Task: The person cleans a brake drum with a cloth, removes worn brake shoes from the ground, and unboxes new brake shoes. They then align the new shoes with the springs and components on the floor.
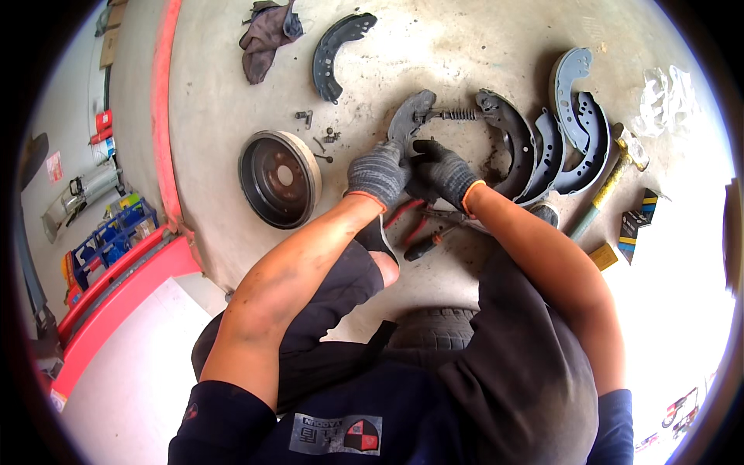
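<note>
Both my hands wear grey knit gloves with orange cuffs. My left hand (377,172) is closed round the lower part of a curved brake shoe (408,118) on the floor. Close beside it, my right hand (446,172) has its fingers curled in at the same shoe's lower end; what they pinch is hidden. A rod with a coil spring (457,115) runs from the top of this shoe toward another brake shoe (521,143) on the right. Just below my hands lie red-handled pliers (415,221) and a screwdriver with a dark handle (422,246).
A brake drum (279,178) lies at left, near small hardware (331,136). Loose brake shoes (577,139) are grouped at right, beside a hammer (601,194) and a small box (637,225). Farther off are a single shoe (335,58) and a rag (267,39). A tyre (434,329) is below me.
</note>
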The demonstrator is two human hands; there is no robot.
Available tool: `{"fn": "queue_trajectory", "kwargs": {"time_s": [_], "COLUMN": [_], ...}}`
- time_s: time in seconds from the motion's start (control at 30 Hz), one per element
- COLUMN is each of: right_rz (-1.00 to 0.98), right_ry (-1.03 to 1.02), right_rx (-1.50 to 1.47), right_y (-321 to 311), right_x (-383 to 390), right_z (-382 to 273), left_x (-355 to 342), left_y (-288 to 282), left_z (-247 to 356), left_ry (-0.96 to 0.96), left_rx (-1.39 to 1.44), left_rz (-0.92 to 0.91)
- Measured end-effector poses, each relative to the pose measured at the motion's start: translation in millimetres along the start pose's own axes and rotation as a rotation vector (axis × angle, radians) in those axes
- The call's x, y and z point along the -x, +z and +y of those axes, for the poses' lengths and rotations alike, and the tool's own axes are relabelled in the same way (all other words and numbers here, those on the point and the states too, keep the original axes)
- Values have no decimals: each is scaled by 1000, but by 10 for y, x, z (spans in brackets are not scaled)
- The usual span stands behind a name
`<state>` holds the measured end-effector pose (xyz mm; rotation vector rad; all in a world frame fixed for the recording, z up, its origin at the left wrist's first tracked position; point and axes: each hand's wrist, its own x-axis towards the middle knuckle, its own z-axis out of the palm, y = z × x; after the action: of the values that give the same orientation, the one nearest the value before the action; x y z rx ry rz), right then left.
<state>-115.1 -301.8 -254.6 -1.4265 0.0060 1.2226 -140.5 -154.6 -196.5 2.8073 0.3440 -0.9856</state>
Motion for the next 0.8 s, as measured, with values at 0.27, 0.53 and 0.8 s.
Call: {"fn": "queue_trajectory", "kwargs": {"time_s": [0.27,0.53,0.8], "right_rz": [305,55,140], "right_ry": [-169,106,46], "right_rx": [427,-443,-37], "right_y": [-319,-385,-384], "right_x": [172,559,586], "right_z": [-40,-69,78], "left_x": [-78,87,-167], "left_y": [-111,79,168], "left_z": [-150,382,390], "left_ry": [114,165,-55], "left_rx": [375,509,356], "left_rz": [181,57,132]}}
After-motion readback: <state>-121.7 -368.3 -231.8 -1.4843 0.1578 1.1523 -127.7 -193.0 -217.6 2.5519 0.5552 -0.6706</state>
